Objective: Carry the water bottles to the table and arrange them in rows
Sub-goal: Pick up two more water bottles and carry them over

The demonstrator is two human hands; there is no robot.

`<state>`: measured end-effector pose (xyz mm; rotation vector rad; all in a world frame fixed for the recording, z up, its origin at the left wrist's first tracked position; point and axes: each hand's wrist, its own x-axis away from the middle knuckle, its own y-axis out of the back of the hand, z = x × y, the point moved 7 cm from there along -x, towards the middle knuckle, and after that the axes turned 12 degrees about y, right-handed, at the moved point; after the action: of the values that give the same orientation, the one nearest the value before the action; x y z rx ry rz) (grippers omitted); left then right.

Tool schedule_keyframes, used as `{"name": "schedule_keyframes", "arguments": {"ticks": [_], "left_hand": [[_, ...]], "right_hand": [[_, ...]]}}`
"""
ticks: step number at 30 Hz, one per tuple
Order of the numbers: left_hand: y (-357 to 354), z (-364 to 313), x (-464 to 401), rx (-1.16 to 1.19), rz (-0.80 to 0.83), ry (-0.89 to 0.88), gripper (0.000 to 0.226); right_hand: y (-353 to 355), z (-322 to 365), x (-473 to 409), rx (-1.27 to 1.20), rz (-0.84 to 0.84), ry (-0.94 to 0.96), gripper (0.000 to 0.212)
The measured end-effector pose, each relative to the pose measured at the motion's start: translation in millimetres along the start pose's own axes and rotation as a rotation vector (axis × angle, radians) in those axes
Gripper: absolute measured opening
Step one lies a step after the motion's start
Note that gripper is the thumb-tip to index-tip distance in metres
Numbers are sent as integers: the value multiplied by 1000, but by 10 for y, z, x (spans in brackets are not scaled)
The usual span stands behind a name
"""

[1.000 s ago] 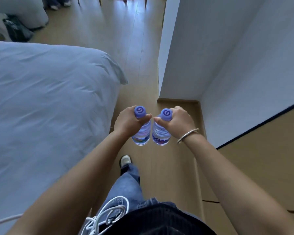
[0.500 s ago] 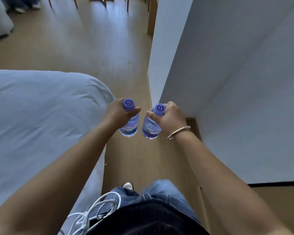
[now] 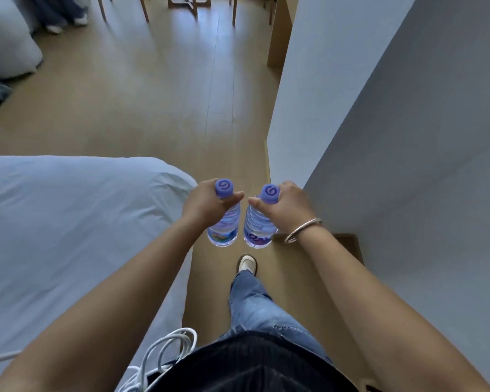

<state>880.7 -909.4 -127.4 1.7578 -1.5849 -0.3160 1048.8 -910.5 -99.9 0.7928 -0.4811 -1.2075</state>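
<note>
Head view: left hand (image 3: 203, 203) grips left bottle (image 3: 224, 226) at the neck, fingers curled under the purple cap. Right hand (image 3: 285, 206) grips right bottle (image 3: 257, 229) the same way. Bottles upright, side by side, close but not touching, held over the wood floor (image 3: 159, 103). Narrow lane: bed (image 3: 68, 222) edge on the left, white wall (image 3: 379, 137) corner on the right. Past the corner the floor widens; chair legs (image 3: 145, 8) at the far end. One shoe (image 3: 247, 264) on the floor below the bottles. White cable (image 3: 164, 352) at the waist.
</note>
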Motion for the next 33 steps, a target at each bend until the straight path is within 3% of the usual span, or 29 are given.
{"name": "schedule_keyframes", "arguments": {"ticks": [6,11,15,23,33], "left_hand": [[99,-596,-1343,93,9,54,37],[267,-1027,-2157,229,-34,1,29],[368,-1167,-2765,285,-44,15,35],[529,-1358,-4124,208,-22,16,47],[979,-1916,-6255,175,102,-22,40]], "right_hand": [[225,-324,-1389,27,18,45,46],[455,-488,-2385,54,23,79,43],[584,-630,-3004,27,-6,67,40],[484,-905,-4260,33,-5,29,44],[499,-1016,-6348,58,-67,-76,43]]}}
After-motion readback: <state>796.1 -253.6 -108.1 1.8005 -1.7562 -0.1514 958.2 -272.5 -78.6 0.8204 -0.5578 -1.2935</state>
